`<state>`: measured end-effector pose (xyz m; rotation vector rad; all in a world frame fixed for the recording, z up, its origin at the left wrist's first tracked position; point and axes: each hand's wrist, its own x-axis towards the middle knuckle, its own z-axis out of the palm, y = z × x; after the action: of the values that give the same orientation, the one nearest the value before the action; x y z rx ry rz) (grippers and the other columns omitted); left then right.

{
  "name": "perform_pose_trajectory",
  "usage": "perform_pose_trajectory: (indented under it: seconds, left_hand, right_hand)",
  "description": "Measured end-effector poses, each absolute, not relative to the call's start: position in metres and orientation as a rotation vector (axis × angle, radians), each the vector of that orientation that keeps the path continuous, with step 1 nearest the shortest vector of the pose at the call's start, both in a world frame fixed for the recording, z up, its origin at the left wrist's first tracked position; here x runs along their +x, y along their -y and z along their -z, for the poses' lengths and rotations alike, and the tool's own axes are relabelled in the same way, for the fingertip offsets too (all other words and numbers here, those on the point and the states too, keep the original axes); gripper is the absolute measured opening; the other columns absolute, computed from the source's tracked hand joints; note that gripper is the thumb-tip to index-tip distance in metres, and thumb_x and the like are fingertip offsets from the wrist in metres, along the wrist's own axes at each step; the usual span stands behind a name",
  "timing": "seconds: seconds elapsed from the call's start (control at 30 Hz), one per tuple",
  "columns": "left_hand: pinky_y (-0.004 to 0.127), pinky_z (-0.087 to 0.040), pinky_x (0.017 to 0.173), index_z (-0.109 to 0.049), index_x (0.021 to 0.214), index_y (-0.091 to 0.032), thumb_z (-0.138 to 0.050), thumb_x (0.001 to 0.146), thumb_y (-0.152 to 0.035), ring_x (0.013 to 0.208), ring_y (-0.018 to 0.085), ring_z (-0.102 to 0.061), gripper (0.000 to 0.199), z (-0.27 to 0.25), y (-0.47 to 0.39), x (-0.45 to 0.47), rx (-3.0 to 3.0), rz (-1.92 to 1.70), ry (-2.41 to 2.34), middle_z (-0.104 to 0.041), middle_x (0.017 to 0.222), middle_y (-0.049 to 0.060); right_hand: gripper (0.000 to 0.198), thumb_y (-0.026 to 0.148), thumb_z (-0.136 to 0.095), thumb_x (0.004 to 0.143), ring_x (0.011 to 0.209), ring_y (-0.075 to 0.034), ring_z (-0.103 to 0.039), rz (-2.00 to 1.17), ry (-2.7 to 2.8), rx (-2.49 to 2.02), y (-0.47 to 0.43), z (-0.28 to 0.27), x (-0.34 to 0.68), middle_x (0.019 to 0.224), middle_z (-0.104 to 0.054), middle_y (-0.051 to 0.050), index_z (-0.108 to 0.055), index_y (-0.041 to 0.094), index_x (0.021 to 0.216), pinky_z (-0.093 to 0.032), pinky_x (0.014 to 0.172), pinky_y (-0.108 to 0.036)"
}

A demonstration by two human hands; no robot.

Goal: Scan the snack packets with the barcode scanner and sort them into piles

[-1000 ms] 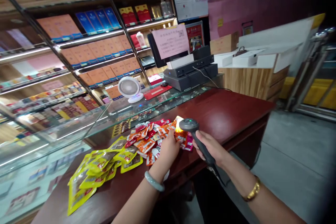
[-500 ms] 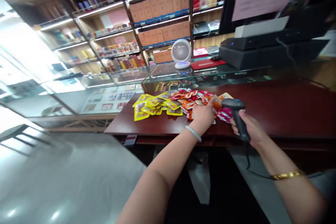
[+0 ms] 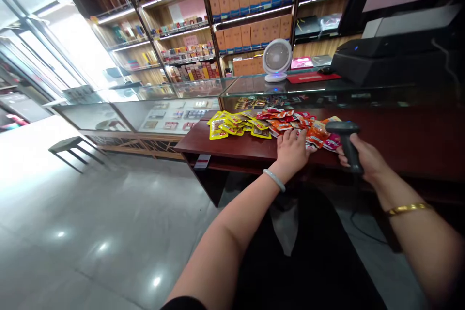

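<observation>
My right hand is wrapped around the grip of a dark barcode scanner, whose head points left over the packets. My left hand, with a pale bangle at the wrist, rests at the near edge of the pile, fingers spread and touching it. Beside its fingertips lie red and orange snack packets in a loose heap. A magenta packet sits just left of the scanner grip. Yellow snack packets overlap one another at the left of the pile.
The packets lie on a dark red wooden desk. Behind it runs a glass display counter bearing a white fan and a black machine. A stool stands on the floor at left. The scanner's cable hangs below the desk.
The view has swung left, so the desk sits farther right. My left hand has drawn back from the orange packet by the scanner to the pile's near edge, fingers now spread. The scanner stays in my right hand.
</observation>
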<state>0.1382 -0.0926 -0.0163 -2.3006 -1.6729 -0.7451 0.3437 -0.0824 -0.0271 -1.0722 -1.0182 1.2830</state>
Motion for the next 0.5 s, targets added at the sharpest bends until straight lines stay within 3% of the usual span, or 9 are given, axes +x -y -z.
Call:
perform_pose_trajectory:
  seconds: [0.17,0.5]
  left_hand:
    - [0.043,-0.027,0.111,-0.040,0.144,-0.024,-0.032,0.092,-0.064,0.141,0.026,-0.028,0.067,0.040,0.105,0.122,-2.395,0.652,1.612,-0.040,0.150,0.010]
    - [0.050,-0.021,0.115,-0.037,0.147,-0.021,-0.029,0.087,-0.072,0.144,0.028,-0.027,0.079,0.040,0.090,0.122,-2.549,0.475,1.659,-0.035,0.154,0.014]
  right_hand:
    - [0.032,0.048,-0.049,0.095,0.044,-0.008,-0.045,-1.272,1.044,-1.101,0.087,0.023,0.341,0.064,-0.054,-0.002,-0.053,0.018,0.083,-0.026,0.045,-0.029]
    - [0.031,0.049,-0.058,0.089,0.040,-0.010,-0.046,-1.289,1.022,-1.146,0.084,0.026,0.337,0.058,-0.055,-0.001,-0.056,0.020,0.080,-0.027,0.039,-0.027]
